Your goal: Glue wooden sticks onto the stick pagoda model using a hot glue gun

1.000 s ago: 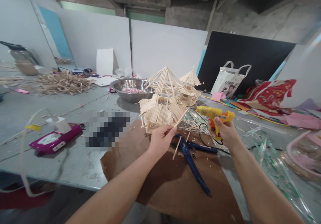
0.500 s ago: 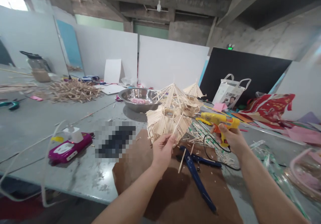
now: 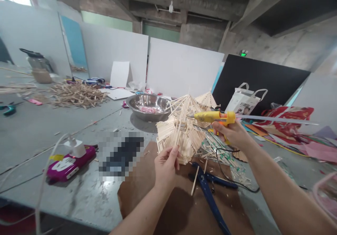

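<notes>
A model building made of thin wooden sticks (image 3: 181,129) stands on a brown sheet (image 3: 181,196) on the grey table. My left hand (image 3: 165,166) is closed in a pinch on one thin stick held upright against the model's front. My right hand (image 3: 231,133) grips a yellow glue gun (image 3: 213,116), its nozzle pointing left at the model's upper part. A clear glue rod sticks out of the gun's back toward the right.
Blue-handled pliers (image 3: 210,200) lie on the brown sheet by a loose stick. A steel bowl (image 3: 147,105) sits behind the model. A magenta power strip (image 3: 70,161) lies left, a stick heap (image 3: 76,94) far left, bags and coloured paper (image 3: 284,119) right.
My right hand has lifted the glue gun from the table and swung its nozzle up to the model. My left hand has turned its stick upright against the model.
</notes>
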Demonstrator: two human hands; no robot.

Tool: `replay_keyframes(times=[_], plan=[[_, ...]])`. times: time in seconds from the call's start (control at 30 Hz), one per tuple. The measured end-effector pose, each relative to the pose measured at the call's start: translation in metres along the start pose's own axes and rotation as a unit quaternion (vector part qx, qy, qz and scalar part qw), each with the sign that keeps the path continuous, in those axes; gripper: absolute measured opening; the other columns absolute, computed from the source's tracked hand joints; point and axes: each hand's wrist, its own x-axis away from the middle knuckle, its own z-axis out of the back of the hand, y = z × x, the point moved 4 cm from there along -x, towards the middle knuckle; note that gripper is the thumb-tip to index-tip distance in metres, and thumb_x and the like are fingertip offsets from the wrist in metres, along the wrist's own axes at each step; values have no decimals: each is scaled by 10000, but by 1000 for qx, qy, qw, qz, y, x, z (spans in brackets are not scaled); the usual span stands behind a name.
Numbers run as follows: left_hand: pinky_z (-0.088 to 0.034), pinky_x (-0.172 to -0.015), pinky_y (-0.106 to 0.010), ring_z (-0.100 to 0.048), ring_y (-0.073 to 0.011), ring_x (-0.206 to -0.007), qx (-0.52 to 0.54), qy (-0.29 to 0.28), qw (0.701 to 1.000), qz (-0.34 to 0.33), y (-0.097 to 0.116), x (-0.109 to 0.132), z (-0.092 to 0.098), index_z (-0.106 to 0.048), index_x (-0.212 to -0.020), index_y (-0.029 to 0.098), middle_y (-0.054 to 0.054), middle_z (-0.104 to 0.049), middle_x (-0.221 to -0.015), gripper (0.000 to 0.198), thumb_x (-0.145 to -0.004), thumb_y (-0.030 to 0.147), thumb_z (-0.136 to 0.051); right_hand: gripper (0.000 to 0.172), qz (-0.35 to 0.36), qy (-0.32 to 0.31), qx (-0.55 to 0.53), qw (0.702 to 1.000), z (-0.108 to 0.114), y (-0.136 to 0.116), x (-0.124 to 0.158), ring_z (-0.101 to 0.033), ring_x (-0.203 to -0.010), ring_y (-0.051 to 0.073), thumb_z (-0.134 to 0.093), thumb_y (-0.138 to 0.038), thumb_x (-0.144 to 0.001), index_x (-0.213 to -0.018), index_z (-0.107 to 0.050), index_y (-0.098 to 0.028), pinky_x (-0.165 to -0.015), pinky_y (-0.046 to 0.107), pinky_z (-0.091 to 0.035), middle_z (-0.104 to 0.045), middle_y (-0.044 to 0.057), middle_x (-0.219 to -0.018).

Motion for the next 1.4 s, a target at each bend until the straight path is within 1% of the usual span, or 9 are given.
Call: replay_keyframes(times=[0.3, 0.43, 0.7, 0.97, 1.23, 1.33, 1.4], plan=[[-233, -311, -158, -344, -10, -311, 18, 3, 1000, 21, 2, -1, 1, -575, -608, 124, 39, -529, -501, 259, -633, 376, -630, 241, -12, -12, 41, 999, -2, 2, -6, -364, -264, 39, -604, -422, -664, -616, -568, -189, -241, 165, -274, -466, -51, -391], [-231, -314, -159, -346, -13, -313, 17, 5, 1000, 21, 0, -2, 2, -579, -624, 126, 38, -537, -505, 246, -637, 366, -630, 265, -24, -11, 58, 998, -1, 2, -6, -358, -266, 35, -600, -430, -667, -583, -551, -183, -250, 171, -275, -463, -45, -389], [-231, -316, -161, -348, -15, -314, 17, 7, 1000, 23, 0, -1, 2, -581, -613, 129, 39, -533, -501, 251, -624, 374, -637, 264, -19, -2, 43, 999, -1, 2, -7, -366, -260, 48, -614, -429, -649, -563, -538, -190, -240, 176, -267, -455, -49, -369], [-238, -311, -161, -345, -18, -315, 8, 12, 1000, 17, 0, -3, 2, -580, -616, 121, 29, -530, -502, 273, -618, 388, -638, 308, -27, 5, 73, 997, -1, 1, -5, -355, -266, 46, -600, -464, -644, -543, -497, -191, -255, 183, -266, -422, -54, -364], [-252, -307, -161, -343, -16, -311, -15, 21, 1000, 9, 1, -2, 2, -588, -592, 129, 36, -529, -492, 266, -601, 390, -637, 252, -15, -2, 59, 998, 3, 4, -4, -349, -282, 47, -612, -438, -646, -610, -554, -196, -263, 189, -264, -420, -56, -384], [-254, -308, -157, -344, -14, -310, -22, 10, 1000, 10, 4, -3, -3, -585, -584, 128, 40, -516, -477, 261, -613, 383, -633, 269, -7, 17, 51, 999, 7, 5, -2, -363, -279, 52, -599, -436, -661, -569, -540, -190, -264, 196, -276, -445, -45, -389], [-254, -307, -155, -346, -14, -309, -19, 0, 1000, 15, 7, -3, -10, -579, -575, 127, 41, -508, -471, 264, -612, 382, -636, 298, 1, 35, 9, 999, 10, 6, 1, -379, -286, 53, -586, -453, -667, -555, -521, -185, -267, 198, -286, -476, -34, -421]])
